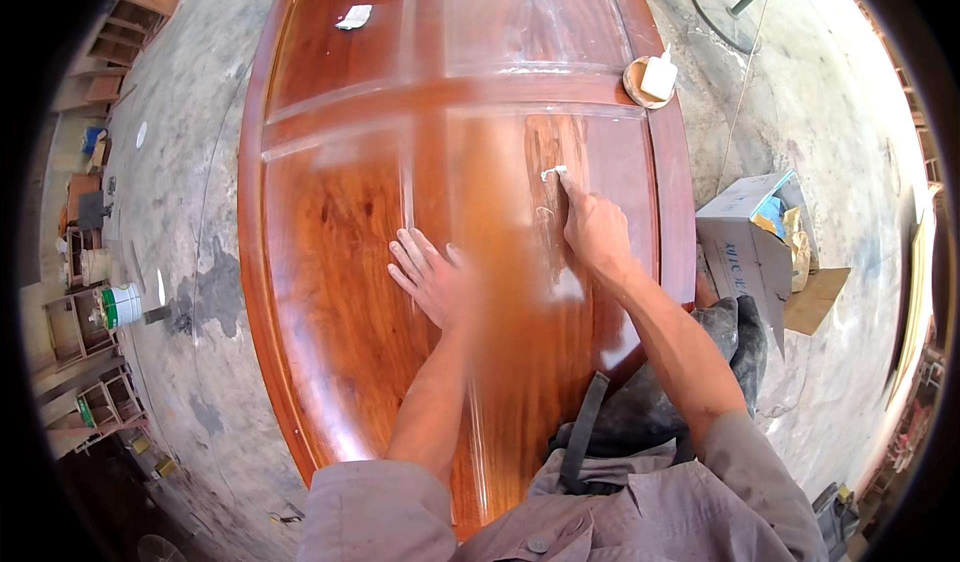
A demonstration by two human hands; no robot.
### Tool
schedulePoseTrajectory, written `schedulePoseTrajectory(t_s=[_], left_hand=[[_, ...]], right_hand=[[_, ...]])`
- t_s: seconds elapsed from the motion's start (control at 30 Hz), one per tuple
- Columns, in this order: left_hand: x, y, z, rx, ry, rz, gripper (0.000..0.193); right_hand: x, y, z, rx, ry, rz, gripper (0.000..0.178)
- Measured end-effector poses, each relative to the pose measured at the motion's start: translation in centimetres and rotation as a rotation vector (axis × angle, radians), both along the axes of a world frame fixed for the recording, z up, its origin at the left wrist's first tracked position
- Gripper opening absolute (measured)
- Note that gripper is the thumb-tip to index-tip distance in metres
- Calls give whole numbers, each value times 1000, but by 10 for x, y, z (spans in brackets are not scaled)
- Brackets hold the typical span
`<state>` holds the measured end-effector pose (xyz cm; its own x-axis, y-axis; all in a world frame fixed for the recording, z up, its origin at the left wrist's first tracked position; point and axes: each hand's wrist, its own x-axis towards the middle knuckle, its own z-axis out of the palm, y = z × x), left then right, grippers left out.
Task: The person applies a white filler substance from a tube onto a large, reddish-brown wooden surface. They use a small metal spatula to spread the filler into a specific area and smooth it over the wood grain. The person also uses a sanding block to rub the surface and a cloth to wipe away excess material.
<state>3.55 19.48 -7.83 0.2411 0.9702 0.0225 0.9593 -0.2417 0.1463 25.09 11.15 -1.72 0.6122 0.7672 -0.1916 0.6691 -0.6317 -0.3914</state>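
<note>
A large glossy reddish-brown wooden panel door (340, 222) lies flat beneath me. My left hand (432, 277) rests on it with fingers spread, beside a raised moulding, holding nothing. On the right-hand panel my right hand (597, 230) has its index finger stretched out and its other fingers curled. A small white bit (552, 174) shows at that fingertip, against the wood; whether it is a scrap or a smear of paste is unclear. Around it the surface looks duller and streaked. An orange-brown blur hides the strip between my hands.
A round bowl (634, 90) with a white bottle (659, 78) in it stands at the door's right edge. A folded white scrap (354, 17) lies on the far left panel. An open cardboard box (748, 247) is on the floor at right, a white-and-green bucket (120, 306) at left.
</note>
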Motion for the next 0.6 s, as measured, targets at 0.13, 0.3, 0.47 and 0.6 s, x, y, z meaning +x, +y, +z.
schedulePoseTrajectory(t_s=[0.13,0.3,0.47,0.6], left_hand=[[-5,-3,2,-19,4,7,68],[-4,1,4,-7,-2,-3,67],[-6,0,-1,1,5,5,67],[-6,0,5,-27,0,14,68]], right_hand=[[-11,-6,1,-5,11,6,58],[-17,-9,-1,11,16,-20,56],[-15,-9,-4,25,3,9,53],[-24,-19,-9,24,0,13,53]])
